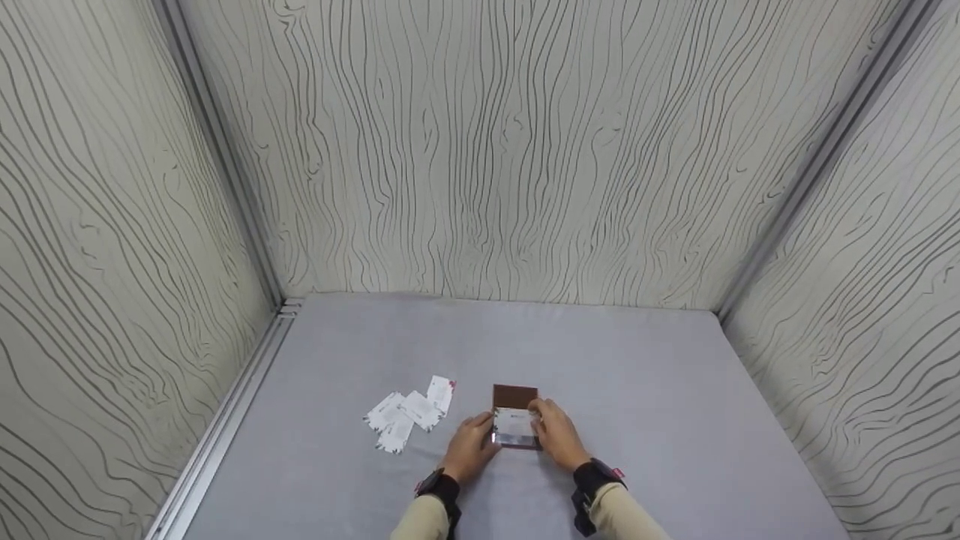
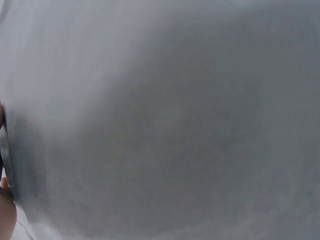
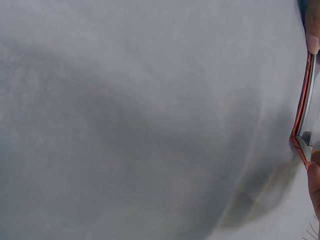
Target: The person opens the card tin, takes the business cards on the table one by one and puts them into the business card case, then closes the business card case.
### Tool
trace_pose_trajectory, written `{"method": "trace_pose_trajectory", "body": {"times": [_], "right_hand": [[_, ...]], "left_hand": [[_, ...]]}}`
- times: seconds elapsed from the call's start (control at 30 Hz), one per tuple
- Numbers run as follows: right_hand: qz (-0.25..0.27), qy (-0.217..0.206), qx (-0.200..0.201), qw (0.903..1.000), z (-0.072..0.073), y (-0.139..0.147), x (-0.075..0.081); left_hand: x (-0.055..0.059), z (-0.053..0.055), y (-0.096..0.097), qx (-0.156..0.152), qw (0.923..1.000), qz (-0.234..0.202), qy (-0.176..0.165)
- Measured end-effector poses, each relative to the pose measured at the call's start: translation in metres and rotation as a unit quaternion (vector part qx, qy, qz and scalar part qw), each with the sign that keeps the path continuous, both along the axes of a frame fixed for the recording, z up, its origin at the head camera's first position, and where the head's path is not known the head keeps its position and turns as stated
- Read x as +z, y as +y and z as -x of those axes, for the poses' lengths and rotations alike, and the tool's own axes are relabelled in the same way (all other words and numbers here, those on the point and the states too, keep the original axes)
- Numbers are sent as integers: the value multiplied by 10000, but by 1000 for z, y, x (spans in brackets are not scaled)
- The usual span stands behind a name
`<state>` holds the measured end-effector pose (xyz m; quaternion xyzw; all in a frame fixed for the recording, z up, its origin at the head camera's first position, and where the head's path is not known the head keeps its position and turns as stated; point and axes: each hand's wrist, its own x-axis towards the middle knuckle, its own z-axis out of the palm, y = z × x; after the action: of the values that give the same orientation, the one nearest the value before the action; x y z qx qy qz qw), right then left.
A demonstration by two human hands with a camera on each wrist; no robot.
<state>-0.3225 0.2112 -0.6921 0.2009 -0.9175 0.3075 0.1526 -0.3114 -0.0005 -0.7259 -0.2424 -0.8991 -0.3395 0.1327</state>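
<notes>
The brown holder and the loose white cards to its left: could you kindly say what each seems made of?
Brown holder: perhaps smooth leather or imitation leather, from its even brown flap; its silvery inner rim may be metal. Loose white cards: probably paper card stock, fairly matte, being thin, flat and printed.

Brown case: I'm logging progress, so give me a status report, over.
Left hand and right hand grip brown case by its sides. White card on it. Loose cards lie apart, to its left. Nothing visibly in the way.
</notes>
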Motion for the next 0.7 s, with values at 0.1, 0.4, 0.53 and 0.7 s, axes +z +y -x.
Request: {"method": "trace_pose_trajectory", "body": {"times": [0.1, 0.4, 0.53, 0.7], "right_hand": [[-60, -34, -1, 10000, -1, 1, -2], [-349, -12, 56, 9994, -5, 4, -10], [-340, -16, 45, 9994, -5, 2, -12], [-552, 16, -56, 9985, -7, 0, -13]], "left_hand": [[0, 1, 0, -8, 10000, 29, 22], [1, -1, -3, -183, 9996, 84, 202], [0, 0, -2, -178, 9995, 56, 245], [0, 1, -2, -235, 9990, 19, 383]]}}
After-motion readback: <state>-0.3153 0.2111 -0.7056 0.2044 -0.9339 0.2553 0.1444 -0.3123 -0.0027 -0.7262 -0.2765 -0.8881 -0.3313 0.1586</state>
